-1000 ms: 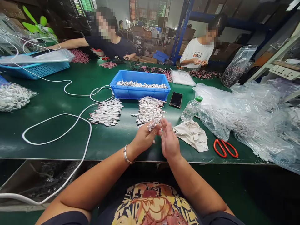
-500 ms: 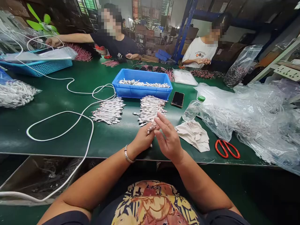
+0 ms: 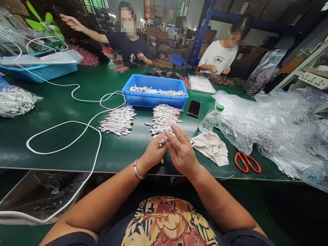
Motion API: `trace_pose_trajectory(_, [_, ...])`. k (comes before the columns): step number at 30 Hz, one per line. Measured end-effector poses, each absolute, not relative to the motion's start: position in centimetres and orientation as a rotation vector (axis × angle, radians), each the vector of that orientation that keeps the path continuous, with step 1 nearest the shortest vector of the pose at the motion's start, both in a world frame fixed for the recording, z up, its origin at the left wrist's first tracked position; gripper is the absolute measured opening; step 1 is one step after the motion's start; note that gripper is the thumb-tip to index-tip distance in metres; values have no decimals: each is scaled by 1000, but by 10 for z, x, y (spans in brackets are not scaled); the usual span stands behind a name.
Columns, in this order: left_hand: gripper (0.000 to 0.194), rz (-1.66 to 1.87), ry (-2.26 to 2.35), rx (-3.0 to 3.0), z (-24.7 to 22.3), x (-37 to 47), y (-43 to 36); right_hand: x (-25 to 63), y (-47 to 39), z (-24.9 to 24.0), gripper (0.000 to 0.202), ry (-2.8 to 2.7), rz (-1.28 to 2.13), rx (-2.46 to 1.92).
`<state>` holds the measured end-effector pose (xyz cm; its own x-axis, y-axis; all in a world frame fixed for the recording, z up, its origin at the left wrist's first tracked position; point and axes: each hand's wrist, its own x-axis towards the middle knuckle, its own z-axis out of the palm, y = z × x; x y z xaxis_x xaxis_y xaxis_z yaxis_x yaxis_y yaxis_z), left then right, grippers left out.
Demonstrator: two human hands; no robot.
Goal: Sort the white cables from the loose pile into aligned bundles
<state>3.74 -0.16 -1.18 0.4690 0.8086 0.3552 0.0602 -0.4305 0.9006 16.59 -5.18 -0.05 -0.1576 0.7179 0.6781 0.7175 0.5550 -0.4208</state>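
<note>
My left hand (image 3: 151,152), with a silver bangle at its wrist, is closed around a small bundle of short white cables (image 3: 163,140). The cable ends stick out beyond the thumb, and one tip shows below the fist. My right hand (image 3: 183,152) has its fingers stretched out and touches the bundle from the right side. Just beyond my hands lies a pile of short white cables (image 3: 166,118), partly covered by the fingers. To its left is a second pile of white cables (image 3: 118,120).
Behind the piles stands a blue bin (image 3: 156,99) of white parts. A phone (image 3: 194,108), water bottle (image 3: 210,121), cloth (image 3: 211,147) and red-handled scissors (image 3: 247,162) lie right, beside bulky plastic bags (image 3: 276,130). A white cord (image 3: 64,147) loops left. Two people sit opposite.
My hands have shifted slightly left and the bundle's ends have turned a little; it stays in my left hand. One person opposite has raised an arm near the green fan; the other's hands have moved apart.
</note>
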Motion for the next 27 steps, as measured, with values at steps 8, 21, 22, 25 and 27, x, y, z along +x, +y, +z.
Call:
trace_pose_trajectory(8, [21, 1052, 757, 1779, -16, 38, -1, 175, -29, 34, 22, -1925, 263, -1220])
trace_pose_trajectory(21, [17, 1032, 736, 1782, -19, 35, 4, 183, -12, 58, 9, -2228, 398, -1046])
trace_pose_trajectory(22, [17, 1037, 740, 1776, -19, 35, 4, 182, -12, 55, 9, -2197, 381, -1044])
trace_pose_trajectory(25, [18, 1045, 749, 1767, -19, 35, 4, 178, -13, 47, 9, -2079, 328, -1057])
trace_pose_trajectory(27, [19, 1033, 742, 1762, -19, 34, 4, 176, -13, 43, 10, -2032, 310, -1070])
